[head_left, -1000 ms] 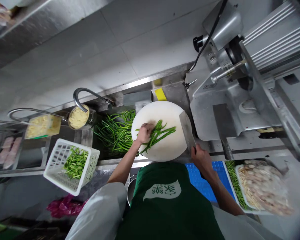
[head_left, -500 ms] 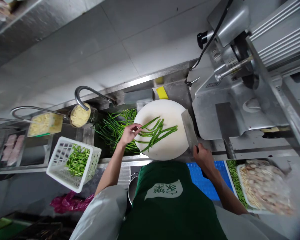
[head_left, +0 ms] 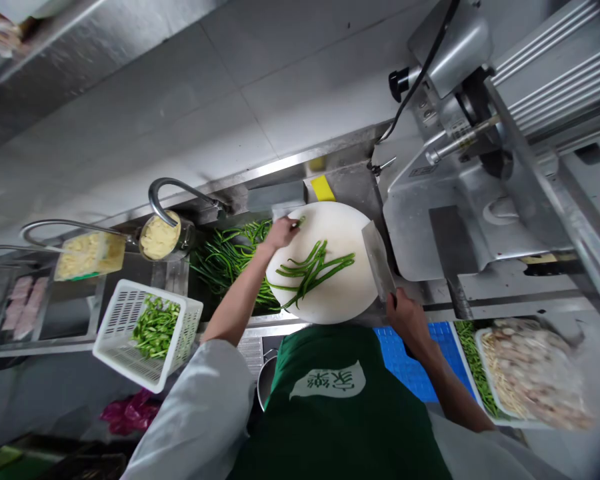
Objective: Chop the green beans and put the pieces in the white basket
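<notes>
My left hand point(head_left: 281, 233) is over the upper left of the round white cutting board point(head_left: 345, 297), its fingers closed on a long green chili pepper point(head_left: 301, 221) of which only a short end shows. My right hand point(head_left: 408, 313) grips the handle of a cleaver point(head_left: 379, 260), whose broad blade lies along the board's right edge. Between the hands, several long green chili peppers point(head_left: 313, 270) lie in a loose, crossing pile on the board. Many more fill the sink point(head_left: 227, 260) to the left, beside my left forearm.
Left of the sink stands a white basket point(head_left: 115, 343) with cut green pieces. Behind it are a round container of pale slices point(head_left: 160, 237) and curved taps point(head_left: 163, 183). A metal slicing machine point(head_left: 415, 220) stands right. Bagged food point(head_left: 535, 373) sits at lower right.
My left hand has moved up and away from the pile to the board's upper left, taking a green chili pepper with it. My right hand and the cleaver have stayed in place.
</notes>
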`<act>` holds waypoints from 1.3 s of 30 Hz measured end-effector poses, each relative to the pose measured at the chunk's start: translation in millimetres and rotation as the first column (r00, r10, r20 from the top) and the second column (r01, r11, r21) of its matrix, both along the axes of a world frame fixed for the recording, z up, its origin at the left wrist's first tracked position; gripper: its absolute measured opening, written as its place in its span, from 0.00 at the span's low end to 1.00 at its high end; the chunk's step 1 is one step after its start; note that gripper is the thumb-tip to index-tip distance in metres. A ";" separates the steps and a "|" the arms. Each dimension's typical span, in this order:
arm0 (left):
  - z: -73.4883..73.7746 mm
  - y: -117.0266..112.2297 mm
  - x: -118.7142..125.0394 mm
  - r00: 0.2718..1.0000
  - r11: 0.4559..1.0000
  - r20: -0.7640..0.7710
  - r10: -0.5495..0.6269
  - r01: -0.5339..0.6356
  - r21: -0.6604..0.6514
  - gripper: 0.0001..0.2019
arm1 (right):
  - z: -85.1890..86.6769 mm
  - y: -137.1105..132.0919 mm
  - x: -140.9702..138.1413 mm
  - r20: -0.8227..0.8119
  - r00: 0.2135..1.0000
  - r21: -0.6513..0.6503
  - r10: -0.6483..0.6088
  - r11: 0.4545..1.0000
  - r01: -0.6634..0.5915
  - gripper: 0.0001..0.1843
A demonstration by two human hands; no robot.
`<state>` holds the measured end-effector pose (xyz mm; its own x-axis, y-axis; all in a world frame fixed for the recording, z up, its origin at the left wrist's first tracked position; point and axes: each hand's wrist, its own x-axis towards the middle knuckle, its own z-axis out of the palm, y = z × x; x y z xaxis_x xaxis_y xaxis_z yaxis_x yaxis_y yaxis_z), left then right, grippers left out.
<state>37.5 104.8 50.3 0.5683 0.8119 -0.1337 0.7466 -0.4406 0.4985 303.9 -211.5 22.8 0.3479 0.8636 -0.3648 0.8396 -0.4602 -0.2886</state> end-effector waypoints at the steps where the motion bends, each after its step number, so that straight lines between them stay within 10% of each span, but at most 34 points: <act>1: -13.5 -4.4 16.4 0.998 0.998 -0.063 -0.026 0.023 -0.054 0.09 | 0.1 0.0 0.0 -0.001 1.000 -0.001 -0.001 1.000 0.001 0.12; 5: -37.7 -35.0 33.2 0.998 0.999 -0.044 0.053 -0.053 0.006 0.11 | 0.7 -0.8 -1.0 -0.021 1.000 -0.009 -0.023 1.000 0.023 0.11; 14: -38.1 -132.0 -63.6 0.942 0.998 -0.330 -0.065 0.056 -0.035 0.11 | 0.6 6.2 0.4 -0.021 1.000 -0.041 0.003 0.999 -0.004 0.12; 20: -20.2 -132.7 -72.3 0.991 0.997 -0.112 -0.073 0.070 -0.034 0.07 | 4.2 11.1 1.9 0.011 0.999 -0.069 0.039 0.997 -0.038 0.14; 24: -14.6 -85.8 -55.5 0.987 0.990 0.079 0.139 -0.140 0.012 0.07 | 3.0 9.7 0.7 0.001 0.999 -0.077 0.036 0.996 -0.036 0.15; 29: -43.9 -39.8 -11.1 0.972 0.969 -0.038 0.234 -0.236 -0.071 0.18 | 5.4 9.8 0.5 -0.012 0.999 -0.077 0.034 0.996 -0.035 0.16; 35: -67.9 -136.5 22.5 0.920 0.999 -0.392 -0.022 0.010 -0.032 0.62 | 9.5 11.7 -5.0 -0.025 1.000 -0.106 -0.010 0.994 0.007 0.15; 39: -78.6 -171.0 36.8 0.891 0.974 -0.437 -0.127 0.196 0.117 0.45 | 9.8 13.1 -5.9 -0.032 0.999 -0.109 -0.004 0.994 0.000 0.15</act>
